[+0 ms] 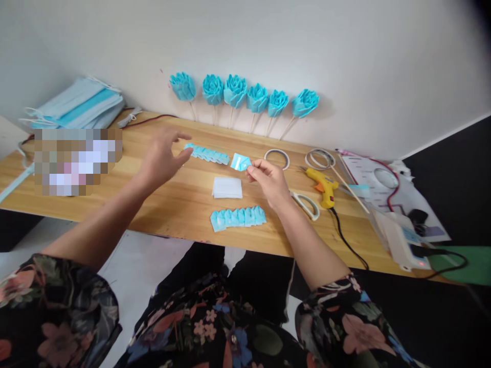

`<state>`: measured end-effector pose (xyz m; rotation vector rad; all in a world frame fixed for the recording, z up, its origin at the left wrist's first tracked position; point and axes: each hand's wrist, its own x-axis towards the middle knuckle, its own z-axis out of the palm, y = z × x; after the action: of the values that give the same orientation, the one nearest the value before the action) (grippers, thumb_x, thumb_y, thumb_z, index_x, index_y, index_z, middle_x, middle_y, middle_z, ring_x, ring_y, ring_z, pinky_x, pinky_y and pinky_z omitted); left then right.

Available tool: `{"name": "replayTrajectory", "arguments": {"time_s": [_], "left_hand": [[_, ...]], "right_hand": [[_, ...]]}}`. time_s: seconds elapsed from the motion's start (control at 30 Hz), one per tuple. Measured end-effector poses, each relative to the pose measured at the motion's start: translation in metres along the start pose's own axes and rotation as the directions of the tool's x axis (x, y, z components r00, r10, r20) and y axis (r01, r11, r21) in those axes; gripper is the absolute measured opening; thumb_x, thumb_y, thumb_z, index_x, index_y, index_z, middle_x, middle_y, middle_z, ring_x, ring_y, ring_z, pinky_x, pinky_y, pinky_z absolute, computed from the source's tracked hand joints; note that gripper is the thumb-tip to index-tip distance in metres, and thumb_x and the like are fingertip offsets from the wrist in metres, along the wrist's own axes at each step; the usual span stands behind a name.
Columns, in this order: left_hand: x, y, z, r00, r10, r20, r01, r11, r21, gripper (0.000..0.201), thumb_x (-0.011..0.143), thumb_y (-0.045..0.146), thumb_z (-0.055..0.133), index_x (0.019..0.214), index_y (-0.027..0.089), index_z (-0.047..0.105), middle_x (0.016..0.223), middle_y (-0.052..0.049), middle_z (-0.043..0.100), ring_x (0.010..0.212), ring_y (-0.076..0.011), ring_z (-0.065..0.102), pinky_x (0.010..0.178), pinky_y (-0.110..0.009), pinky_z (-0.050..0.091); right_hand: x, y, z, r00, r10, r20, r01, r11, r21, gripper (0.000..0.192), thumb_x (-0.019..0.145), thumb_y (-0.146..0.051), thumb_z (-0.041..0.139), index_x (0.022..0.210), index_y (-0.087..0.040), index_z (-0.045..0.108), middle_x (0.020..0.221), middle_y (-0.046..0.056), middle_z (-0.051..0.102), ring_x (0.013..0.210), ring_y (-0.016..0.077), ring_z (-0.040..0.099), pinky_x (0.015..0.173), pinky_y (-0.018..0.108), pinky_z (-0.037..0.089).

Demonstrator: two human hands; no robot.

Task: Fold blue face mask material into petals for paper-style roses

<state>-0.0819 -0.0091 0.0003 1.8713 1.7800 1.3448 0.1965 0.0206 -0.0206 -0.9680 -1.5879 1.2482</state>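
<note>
Pinching a small blue folded piece (240, 162) above the desk (184, 204), the right hand (268, 181) has a light fingertip grip that could let it slip, while the open, empty left hand (163, 156) might scatter the far pleated strip (207, 153).

A light wooden table (184, 204) runs along the white wall; on it lie two rows of folded blue pieces (238, 217) (207, 153), a white stack (227, 187) between them, two tape rolls (276, 158) (320, 158), scissors (307, 204), a yellow glue gun (324, 185); blue masks (76, 107) are piled at the far left.
</note>
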Motion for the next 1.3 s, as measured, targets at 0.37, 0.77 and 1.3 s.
{"name": "replayTrajectory", "arguments": {"time_s": [0.37,0.77,1.3], "left_hand": [[0.008,0.063,0.055,0.852,-0.109,0.513,0.351,0.844,-0.404,0.014,0.076,0.030,0.072,0.069,0.018,0.067,0.065,0.000,0.062,0.066,-0.0148,0.055,0.068,-0.028,0.042],[-0.012,0.059,0.072,0.880,-0.165,0.446,0.427,0.688,-0.588,0.022,0.077,0.035,0.073,0.066,0.018,0.063,0.065,0.001,0.059,0.064,-0.0122,0.051,0.065,-0.028,0.041],[-0.026,0.055,0.078,0.916,0.402,0.017,-0.402,0.916,-0.006,0.008,0.091,0.025,0.063,0.089,0.021,0.070,0.081,-0.002,0.069,0.080,-0.0182,0.063,0.078,-0.036,0.041]], "right_hand": [[-0.002,-0.003,-0.002,0.999,-0.006,0.031,0.006,1.000,-0.013,0.017,0.082,-0.037,0.067,0.078,-0.021,0.066,0.071,-0.003,0.061,0.068,0.0110,0.054,0.069,0.027,0.043],[-0.004,-0.006,0.001,0.996,-0.017,0.084,0.024,0.996,-0.082,0.029,0.084,-0.046,0.067,0.071,-0.021,0.057,0.069,-0.002,0.058,0.069,0.0121,0.051,0.069,0.028,0.040],[-0.004,-0.004,0.000,0.997,-0.070,-0.028,0.066,0.989,-0.134,0.023,0.083,-0.038,0.064,0.070,-0.020,0.058,0.068,-0.003,0.054,0.064,0.0102,0.047,0.063,0.027,0.037]]}}
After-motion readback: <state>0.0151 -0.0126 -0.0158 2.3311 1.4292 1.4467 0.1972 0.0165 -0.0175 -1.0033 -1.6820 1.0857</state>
